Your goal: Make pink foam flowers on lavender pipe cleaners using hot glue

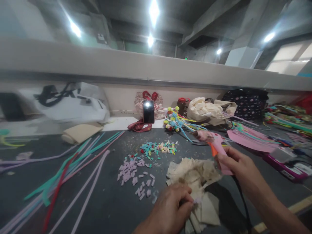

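Observation:
My right hand (pixel 235 162) is wrapped round the handle of a pink glue gun (pixel 214 141) with an orange trigger, its nozzle pointing left above a crumpled beige cloth (pixel 190 170). Low in the centre, my left hand (pixel 173 206) is closed in a pinch over the cloth, and a small pale purple piece (pixel 197 201) shows at its fingertips. Left of the cloth lie loose short purple pieces (pixel 129 170), with a pile of teal, cream and red pieces (pixel 158 149) behind them.
Long coloured stems (pixel 63 175) spread over the dark table's left side. A phone (pixel 148 112) stands at the back near a bundle of coloured stems (pixel 175 120) and a beige cloth bag (pixel 207 109). On the right are a pink sheet (pixel 252 141) and a purple power strip (pixel 285 167).

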`<state>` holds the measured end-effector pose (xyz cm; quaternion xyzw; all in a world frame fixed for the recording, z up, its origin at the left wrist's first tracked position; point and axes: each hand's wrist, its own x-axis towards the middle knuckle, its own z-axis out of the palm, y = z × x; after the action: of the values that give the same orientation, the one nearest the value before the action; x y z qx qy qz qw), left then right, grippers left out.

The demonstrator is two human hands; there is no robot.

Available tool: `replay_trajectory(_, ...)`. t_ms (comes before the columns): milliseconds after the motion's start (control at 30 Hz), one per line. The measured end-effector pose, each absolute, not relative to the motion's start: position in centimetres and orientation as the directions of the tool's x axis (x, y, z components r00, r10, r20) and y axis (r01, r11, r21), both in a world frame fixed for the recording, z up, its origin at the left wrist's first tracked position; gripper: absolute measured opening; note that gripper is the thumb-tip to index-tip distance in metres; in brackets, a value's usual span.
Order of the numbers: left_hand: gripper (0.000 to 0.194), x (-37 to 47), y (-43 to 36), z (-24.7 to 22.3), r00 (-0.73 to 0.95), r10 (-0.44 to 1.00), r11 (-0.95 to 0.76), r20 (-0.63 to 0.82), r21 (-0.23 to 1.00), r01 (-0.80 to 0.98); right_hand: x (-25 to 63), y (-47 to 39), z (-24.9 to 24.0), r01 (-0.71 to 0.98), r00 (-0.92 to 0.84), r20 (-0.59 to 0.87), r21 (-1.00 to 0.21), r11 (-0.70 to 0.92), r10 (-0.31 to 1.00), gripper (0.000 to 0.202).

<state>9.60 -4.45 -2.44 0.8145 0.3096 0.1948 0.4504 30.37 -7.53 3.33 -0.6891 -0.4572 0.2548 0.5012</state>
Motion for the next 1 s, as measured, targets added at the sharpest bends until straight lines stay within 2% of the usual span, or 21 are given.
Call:
replay_trajectory(200, 0.017, 9.6, -4.5, -2.3, 0.715, 0.698, -0.360, 0.039, 0.882, 0.303, 31.2, -6.8, 4.8, 0.229, 0.616, 0.192, -0.972, 0.060, 0.764, 0.023)
replay_trajectory(333, 0.013, 9.4, -4.3, -1.8, 0.629, 0.771, -0.299, 0.102, 0.930, 0.216, 31.1, -7.3, 5.1, 0.050, 0.603, 0.111, -0.994, 0.101, 0.790, 0.023)
replay_trajectory(433, 0.009, 9.0, -3.5, -1.0, 0.501, 0.861, -0.177, 0.085, 0.974, 0.140, 29.7, -8.2, 4.6, -0.030, 0.516, 0.037, -0.998, 0.061, 0.856, 0.024)
replay_trajectory(500, 0.010, 8.5, -3.0, -0.6, 0.455, 0.890, 0.031, -0.041, 0.999, 0.030, 28.7, -8.9, 4.1, -0.063, 0.429, -0.003, -0.998, 0.026, 0.903, 0.026)
replay_trajectory(567, 0.015, 8.1, -2.5, -0.3, 0.434, 0.882, 0.241, -0.185, 0.967, -0.078, 27.9, -9.6, 3.3, -0.111, 0.353, -0.074, -0.993, -0.037, 0.933, 0.027)
replay_trajectory(633, 0.019, 7.8, -2.2, -0.3, 0.427, 0.864, 0.356, -0.267, 0.924, -0.141, 27.1, -10.3, 2.1, -0.167, 0.293, -0.164, -0.979, -0.119, 0.942, 0.028)
replay_trajectory(767, 0.022, 7.8, -1.9, -0.6, 0.473, 0.825, 0.431, -0.309, 0.886, -0.174, 25.4, -11.4, -0.8, -0.278, 0.224, -0.284, -0.935, -0.218, 0.932, 0.026)
replay_trajectory(933, 0.023, 7.9, -1.9, -1.1, 0.472, 0.826, 0.432, -0.308, 0.884, -0.180, 25.6, -10.3, -2.2, -0.289, 0.332, -0.372, -0.915, -0.282, 0.867, 0.037)
replay_trajectory(1000, 0.023, 7.9, -1.8, -1.2, 0.464, 0.829, 0.431, -0.311, 0.885, -0.177, 26.4, -9.2, -2.3, -0.236, 0.403, -0.344, -0.934, -0.267, 0.848, 0.034)
